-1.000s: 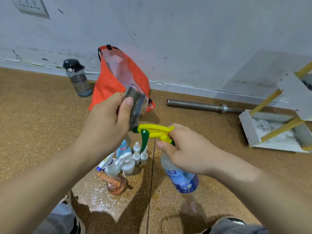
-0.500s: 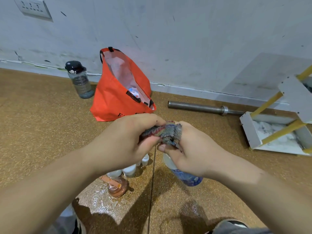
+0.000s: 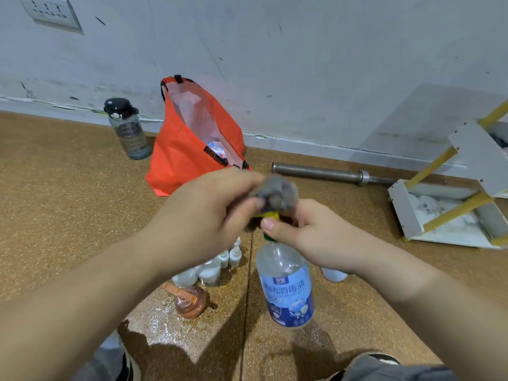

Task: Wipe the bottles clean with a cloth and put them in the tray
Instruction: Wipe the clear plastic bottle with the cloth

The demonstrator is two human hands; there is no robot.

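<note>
Near floor: a wet sheen is showing on the speckled brown cork-like floor (image 3: 55, 215) just in front of the person, under a squat amber pump bottle (image 3: 191, 301).
Task bottle: a clear plastic spray bottle with a blue label (image 3: 286, 287) is hanging in the air above the floor, neck up, so the top is reachable for wiping; only a little liquid seems to be sitting at the bottom, behind the label.
Right hand: the right hand (image 3: 310, 237) is closing around the bottle's neck just under the yellow-and-green trigger head, steadying it.
Left hand: the left hand (image 3: 203, 213), blurred, is pinching a bunched grey cloth (image 3: 277, 195) and pressing it onto the trigger head.
Waiting bottles: a cluster of small white dropper bottles (image 3: 220, 264) is standing behind the amber one, probably next in line.
Tray: a white tray with yellow rods (image 3: 401, 213) is lying towards the floor's right edge, well apart from the bottle.
Far edge: an orange bag (image 3: 178, 160), a dark-capped smoky water bottle (image 3: 127, 130) and a steel bar (image 3: 321, 173) are resting along the wall.
</note>
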